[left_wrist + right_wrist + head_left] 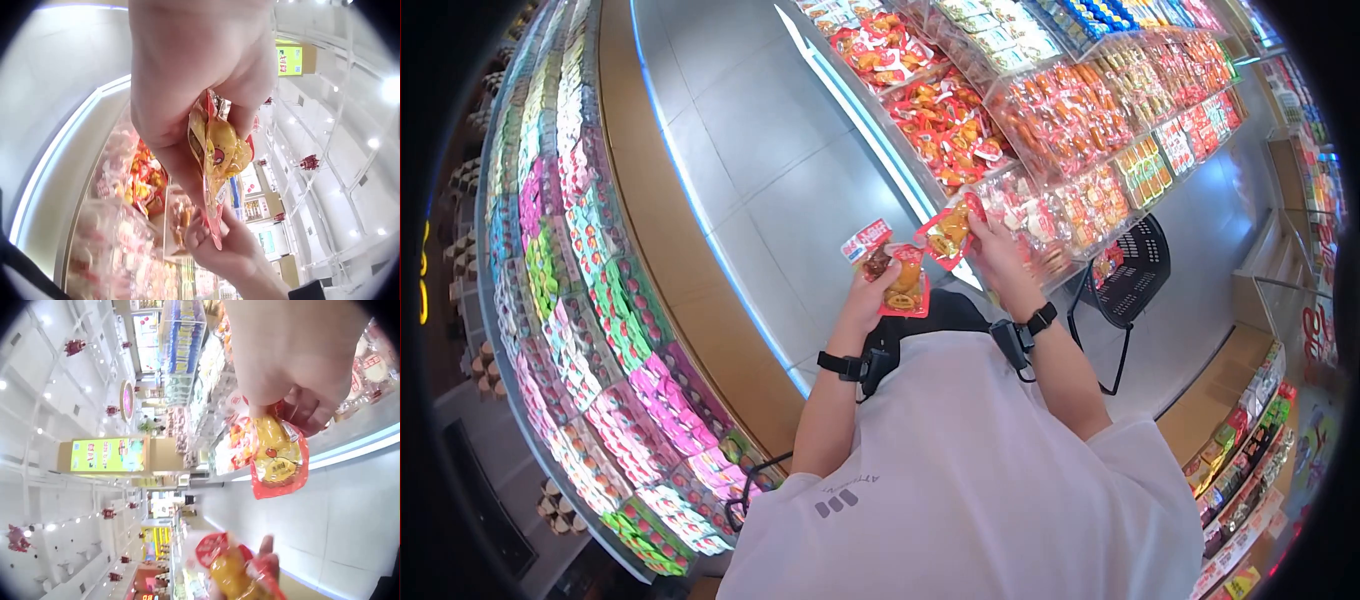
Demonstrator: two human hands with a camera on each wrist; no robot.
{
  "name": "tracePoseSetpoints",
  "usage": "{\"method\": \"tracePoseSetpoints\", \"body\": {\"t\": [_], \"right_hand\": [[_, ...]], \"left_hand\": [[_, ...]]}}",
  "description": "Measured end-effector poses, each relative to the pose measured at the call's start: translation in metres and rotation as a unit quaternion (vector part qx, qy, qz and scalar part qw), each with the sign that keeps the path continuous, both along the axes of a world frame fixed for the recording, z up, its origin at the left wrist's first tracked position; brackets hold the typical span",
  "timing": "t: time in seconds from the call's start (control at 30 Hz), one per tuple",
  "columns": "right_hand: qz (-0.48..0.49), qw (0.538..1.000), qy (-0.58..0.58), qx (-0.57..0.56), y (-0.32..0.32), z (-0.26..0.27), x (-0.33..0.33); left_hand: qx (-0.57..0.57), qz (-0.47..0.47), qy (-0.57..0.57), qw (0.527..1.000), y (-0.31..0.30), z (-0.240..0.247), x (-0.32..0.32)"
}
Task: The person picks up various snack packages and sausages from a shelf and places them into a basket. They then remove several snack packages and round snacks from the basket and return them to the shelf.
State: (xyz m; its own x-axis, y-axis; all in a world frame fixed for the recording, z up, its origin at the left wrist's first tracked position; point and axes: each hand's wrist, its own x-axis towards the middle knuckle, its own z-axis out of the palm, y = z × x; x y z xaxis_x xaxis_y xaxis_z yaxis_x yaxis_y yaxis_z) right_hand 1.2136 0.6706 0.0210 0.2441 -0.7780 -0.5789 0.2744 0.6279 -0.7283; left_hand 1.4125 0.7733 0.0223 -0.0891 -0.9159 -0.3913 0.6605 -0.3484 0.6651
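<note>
My left hand (866, 300) pinches red-edged snack packets in front of my body. One is a clear-windowed packet with golden-yellow food (906, 284); another, with a red-and-white header and darker brown food (870, 246), sticks up beside it. My right hand (1002, 262) grips a similar red-edged packet of golden food (948, 232) by its upper end. In the right wrist view that packet (279, 457) hangs below the fingers, its label facing the camera. The two hands' packets are close together in the head view.
Ahead and right stands a display with bins of red-packaged snacks (945, 125) and clear trays. A black perforated chair (1135, 270) is beside it on the right. A long shelf of colourful packets (625, 345) curves along the left. Grey tiled floor (745, 135) lies between.
</note>
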Motion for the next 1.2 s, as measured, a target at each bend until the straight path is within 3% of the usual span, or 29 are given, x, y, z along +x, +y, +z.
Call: {"method": "tracePoseSetpoints", "body": {"t": [0.03, 0.07, 0.1, 0.2, 0.27, 0.4, 0.43, 0.47, 0.5, 0.53, 0.6, 0.67, 0.73, 0.8, 0.83, 0.87, 0.93, 1.0, 1.07, 1.13, 1.2], "right_hand": [[-0.042, 0.999, -0.031, -0.002, -0.016, -0.004, 0.009], [-0.083, 0.995, -0.022, -0.055, -0.031, -0.021, 0.014], [-0.087, 0.995, 0.02, -0.037, -0.046, -0.035, 0.012], [-0.012, 0.998, 0.061, 0.024, -0.098, -0.112, -0.024], [-0.19, 0.981, 0.033, 0.017, -0.127, -0.104, 0.01], [-0.189, 0.982, 0.002, -0.022, -0.191, -0.15, 0.019], [-0.178, 0.963, 0.199, -0.02, -0.208, -0.16, 0.025], [-0.169, 0.905, 0.389, -0.012, -0.218, -0.17, 0.029], [-0.116, 0.872, 0.476, 0.012, -0.223, -0.159, 0.033], [-0.128, 0.87, 0.475, 0.021, -0.223, -0.136, 0.038], [-0.073, 0.957, 0.274, -0.061, -0.218, -0.075, 0.054], [0.001, 0.989, 0.125, -0.08, -0.195, -0.024, 0.075], [0.008, 0.993, 0.056, -0.1, -0.174, -0.018, 0.1], [0.068, 0.966, 0.227, -0.1, -0.167, -0.016, 0.108], [0.116, 0.956, 0.253, -0.089, -0.169, -0.032, 0.102], [0.101, 0.957, 0.256, -0.093, -0.167, -0.045, 0.095], [-0.147, 0.982, 0.114, -0.009, -0.155, -0.049, 0.09], [-0.214, 0.972, 0.094, 0.019, -0.155, -0.06, 0.066], [-0.218, 0.951, 0.22, 0.008, -0.155, -0.103, 0.04], [-0.304, 0.936, 0.176, 0.001, -0.169, -0.111, 0.033], [-0.317, 0.919, 0.236, -0.003, -0.182, -0.132, 0.026]], "left_hand": [[0.008, 0.026, 0.01, 1.0, -0.016, 0.006, 0.018], [0.024, 0.052, 0.02, 0.998, -0.025, 0.009, 0.033], [0.031, 0.051, 0.03, 0.998, -0.037, -0.002, 0.05], [0.059, 0.01, 0.058, 0.997, -0.083, 0.011, 0.085], [0.062, -0.004, 0.064, 0.996, -0.111, 0.017, 0.101], [0.055, -0.05, 0.034, 0.997, -0.167, 0.01, 0.125], [0.064, -0.021, 0.046, 0.997, -0.178, 0.01, 0.126], [0.062, -0.028, 0.037, 0.997, -0.191, 0.01, 0.129], [0.057, -0.036, 0.016, 0.998, -0.202, 0.01, 0.13], [0.05, -0.047, 0.0, 0.998, -0.213, 0.01, 0.128], [0.07, -0.066, 0.03, 0.995, -0.241, 0.008, 0.123], [0.106, -0.127, -0.029, 0.986, -0.26, 0.002, 0.114], [0.082, -0.163, -0.071, 0.981, -0.278, -0.01, 0.099], [0.062, -0.202, -0.115, 0.971, -0.284, -0.024, 0.087], [0.053, -0.225, -0.141, 0.963, -0.29, -0.029, 0.083], [0.041, -0.244, -0.171, 0.954, -0.297, -0.033, 0.082], [0.058, -0.274, -0.232, 0.931, -0.307, -0.032, 0.086], [0.141, -0.319, -0.214, 0.913, -0.318, -0.028, 0.099], [0.136, -0.32, -0.195, 0.917, -0.322, -0.036, 0.116], [0.146, -0.307, -0.206, 0.918, -0.326, -0.036, 0.135], [0.161, -0.315, -0.222, 0.909, -0.333, -0.03, 0.153]]}}
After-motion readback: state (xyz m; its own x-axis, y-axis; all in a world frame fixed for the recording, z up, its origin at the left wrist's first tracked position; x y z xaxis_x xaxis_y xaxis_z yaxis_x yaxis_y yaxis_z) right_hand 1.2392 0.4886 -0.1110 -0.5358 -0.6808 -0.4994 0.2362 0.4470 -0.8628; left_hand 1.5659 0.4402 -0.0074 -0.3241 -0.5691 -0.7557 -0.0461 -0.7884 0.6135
